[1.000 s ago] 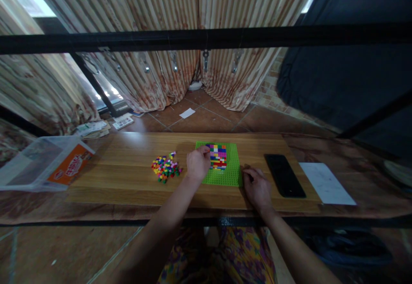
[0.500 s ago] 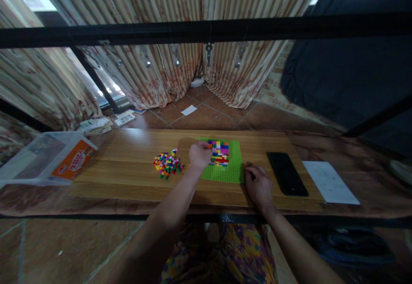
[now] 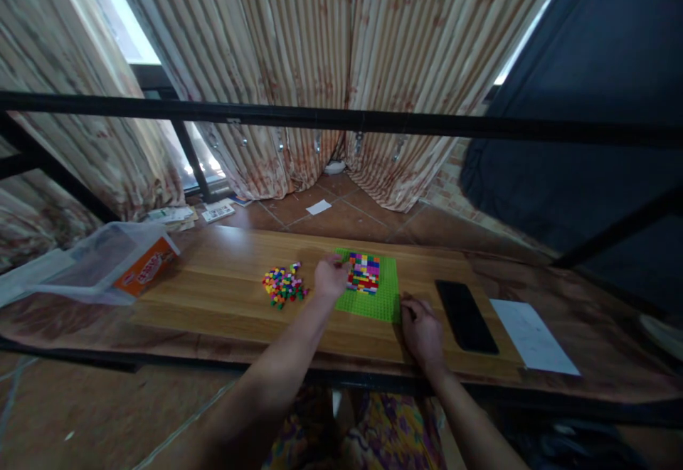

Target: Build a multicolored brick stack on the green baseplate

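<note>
A green studded baseplate (image 3: 388, 292) lies on the wooden board, with a block of coloured toy bricks (image 3: 365, 271) built on it. My left hand (image 3: 331, 277) reaches over the plate's left side, fingers closed at the left edge of the bricks; whatever they pinch is too small to make out. My right hand (image 3: 422, 328) rests at the plate's right front corner, fingers curled together, their contents hidden. Left of my left hand sits a loose pile of small coloured bricks (image 3: 284, 286).
A black phone-like slab (image 3: 466, 316) lies right of my right hand, with a white paper sheet (image 3: 533, 336) beyond it. At the left stands a clear plastic box (image 3: 99, 264) with an orange label. A dark metal bar (image 3: 299, 116) crosses behind the wooden board (image 3: 229, 271).
The camera view has tilted, so the whole scene sits lower. Both hands keep about the same places at the baseplate, the left one still at the bricks' left edge.
</note>
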`<state>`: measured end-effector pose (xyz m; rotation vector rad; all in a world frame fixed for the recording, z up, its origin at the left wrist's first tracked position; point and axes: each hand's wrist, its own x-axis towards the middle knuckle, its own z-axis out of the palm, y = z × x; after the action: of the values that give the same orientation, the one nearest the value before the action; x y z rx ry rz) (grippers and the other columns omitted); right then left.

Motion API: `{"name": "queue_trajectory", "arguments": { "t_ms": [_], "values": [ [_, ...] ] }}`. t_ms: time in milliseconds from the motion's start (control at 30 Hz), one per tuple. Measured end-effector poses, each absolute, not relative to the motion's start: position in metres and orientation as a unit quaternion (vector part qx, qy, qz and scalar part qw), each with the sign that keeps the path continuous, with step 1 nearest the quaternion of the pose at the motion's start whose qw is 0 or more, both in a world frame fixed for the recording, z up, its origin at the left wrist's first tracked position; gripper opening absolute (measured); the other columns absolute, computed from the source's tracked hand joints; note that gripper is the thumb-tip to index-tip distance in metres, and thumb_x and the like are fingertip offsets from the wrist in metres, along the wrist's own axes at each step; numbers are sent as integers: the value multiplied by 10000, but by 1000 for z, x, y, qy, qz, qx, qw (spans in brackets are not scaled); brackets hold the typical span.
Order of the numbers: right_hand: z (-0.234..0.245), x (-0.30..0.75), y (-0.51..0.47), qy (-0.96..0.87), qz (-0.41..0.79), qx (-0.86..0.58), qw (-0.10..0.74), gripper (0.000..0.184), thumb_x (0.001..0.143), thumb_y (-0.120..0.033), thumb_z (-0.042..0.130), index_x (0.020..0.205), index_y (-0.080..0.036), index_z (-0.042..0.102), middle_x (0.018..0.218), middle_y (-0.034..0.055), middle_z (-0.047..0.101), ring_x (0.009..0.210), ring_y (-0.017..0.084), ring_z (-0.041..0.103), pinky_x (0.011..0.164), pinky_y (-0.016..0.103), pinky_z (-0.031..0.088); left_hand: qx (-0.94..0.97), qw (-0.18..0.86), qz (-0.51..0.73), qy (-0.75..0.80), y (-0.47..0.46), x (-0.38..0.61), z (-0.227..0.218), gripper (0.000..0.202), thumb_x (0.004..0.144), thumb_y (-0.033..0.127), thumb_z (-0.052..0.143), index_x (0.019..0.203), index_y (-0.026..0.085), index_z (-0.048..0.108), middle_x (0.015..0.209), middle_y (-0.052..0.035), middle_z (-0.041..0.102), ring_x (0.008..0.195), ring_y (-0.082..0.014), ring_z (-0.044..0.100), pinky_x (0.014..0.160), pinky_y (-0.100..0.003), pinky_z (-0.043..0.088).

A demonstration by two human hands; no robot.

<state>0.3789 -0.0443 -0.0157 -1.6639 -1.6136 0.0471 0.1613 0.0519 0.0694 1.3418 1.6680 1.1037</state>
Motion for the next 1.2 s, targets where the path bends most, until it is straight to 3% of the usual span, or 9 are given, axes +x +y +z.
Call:
{"name": "queue_trajectory", "arguments": {
  "t_ms": [100, 233, 367, 500, 767, 967, 1200],
  "values": [
    [-12, 375, -45, -636, 12, -652, 411, 299, 943, -316, 413, 890, -221, 692, 915, 108, 680, 842, 257, 642, 783, 411, 535, 526, 363, 472, 608, 28, 126, 69, 72, 789, 168, 617, 851, 181, 651, 835, -48, 738, 787, -168, 681, 784, -302, 538],
    [-4, 345, -47, -668, 18, -621, 408, 267, 928, -295, 454, 945, -221, 710, 991, 105, 694, 942, 257, 644, 886, 429, 521, 503, 356, 491, 615, -15, 58, 57, 53, 708, 253, 660, 759, 243, 660, 813, 23, 745, 806, -184, 699, 816, -339, 555],
    [1, 299, -49, -737, 32, -576, 352, 268, 924, -261, 477, 1023, -230, 725, 1110, 93, 698, 1028, 254, 631, 948, 428, 491, 449, 307, 488, 682, -53, -11, 43, 172, 649, 388, 668, 731, 237, 659, 755, -12, 739, 770, -221, 699, 749, -343, 561],
    [-3, 280, -54, -759, 15, -576, 303, 277, 942, -270, 472, 1026, -210, 728, 1125, 99, 698, 1051, 270, 607, 955, 436, 487, 429, 251, 412, 764, -69, -57, 38, 296, 698, 445, 631, 873, 215, 696, 815, -35, 749, 806, -237, 696, 724, -328, 546],
    [-7, 295, -76, -779, 25, -549, 302, 225, 948, -269, 492, 1028, -205, 692, 1113, 93, 683, 1027, 262, 590, 926, 447, 499, 468, 136, 337, 806, -30, -82, 34, 287, 798, 314, 551, 1015, 181, 684, 861, -64, 731, 806, -208, 675, 756, -316, 511],
    [4, 285, -95, -776, 31, -568, 272, 195, 942, -252, 492, 985, -224, 680, 1096, 94, 672, 1014, 283, 593, 904, 453, 510, 572, -5, 282, 770, 12, -75, 13, 315, 832, 209, 482, 1056, 96, 671, 1054, -178, 685, 1036, -302, 609, 942, -433, 464],
    [27, 219, -75, -776, 79, -555, 290, 192, 942, -227, 483, 937, -212, 674, 953, 74, 680, 917, 251, 616, 847, 409, 505, 617, -62, 251, 743, 18, -71, -2, 300, 870, 187, 413, 1014, 108, 664, 1036, -170, 672, 1014, -310, 566, 934, -435, 429]
  ]
}}
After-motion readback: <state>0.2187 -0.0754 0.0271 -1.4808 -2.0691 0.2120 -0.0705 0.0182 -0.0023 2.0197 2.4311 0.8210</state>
